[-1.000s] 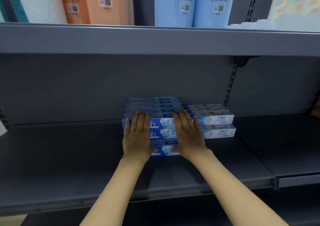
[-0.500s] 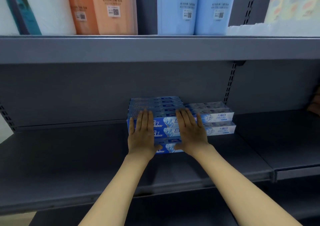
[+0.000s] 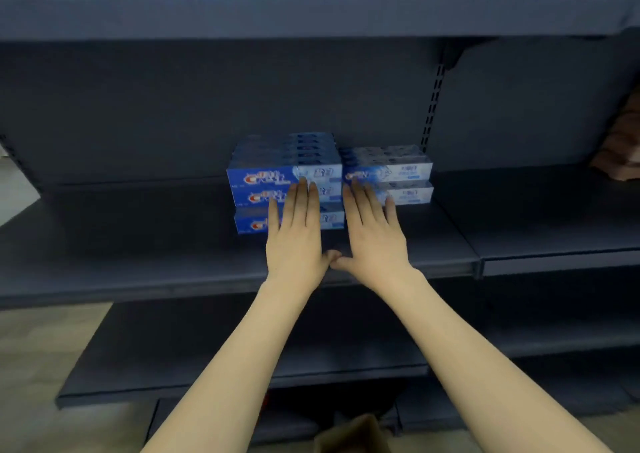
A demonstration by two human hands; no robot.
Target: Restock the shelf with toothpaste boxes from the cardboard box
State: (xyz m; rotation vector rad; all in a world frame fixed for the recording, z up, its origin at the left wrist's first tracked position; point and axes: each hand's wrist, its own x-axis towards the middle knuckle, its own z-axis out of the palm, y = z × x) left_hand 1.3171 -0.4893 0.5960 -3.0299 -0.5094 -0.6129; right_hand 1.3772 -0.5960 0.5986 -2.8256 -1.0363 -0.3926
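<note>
A stack of blue toothpaste boxes (image 3: 259,178) stands three high on the dark grey shelf (image 3: 138,244), with a lower two-high stack of paler toothpaste boxes (image 3: 398,172) touching its right side. My left hand (image 3: 296,237) is flat with straight fingers in front of the blue stack's right half. My right hand (image 3: 372,234) is flat too, its fingertips by the seam between the two stacks. The thumbs touch each other. Neither hand holds anything. A brown corner of the cardboard box (image 3: 353,433) shows at the bottom edge.
An upper shelf (image 3: 311,12) overhangs the stacks and carries orange and blue packs. A slotted upright (image 3: 433,106) runs down the back panel right of the boxes. Lower shelves (image 3: 207,348) jut out below. A brownish item (image 3: 620,147) lies at the far right.
Both hands have drawn back toward me and away from the box fronts, thumbs now meeting. The view has tilted down, showing the lower shelves and the cardboard box corner.
</note>
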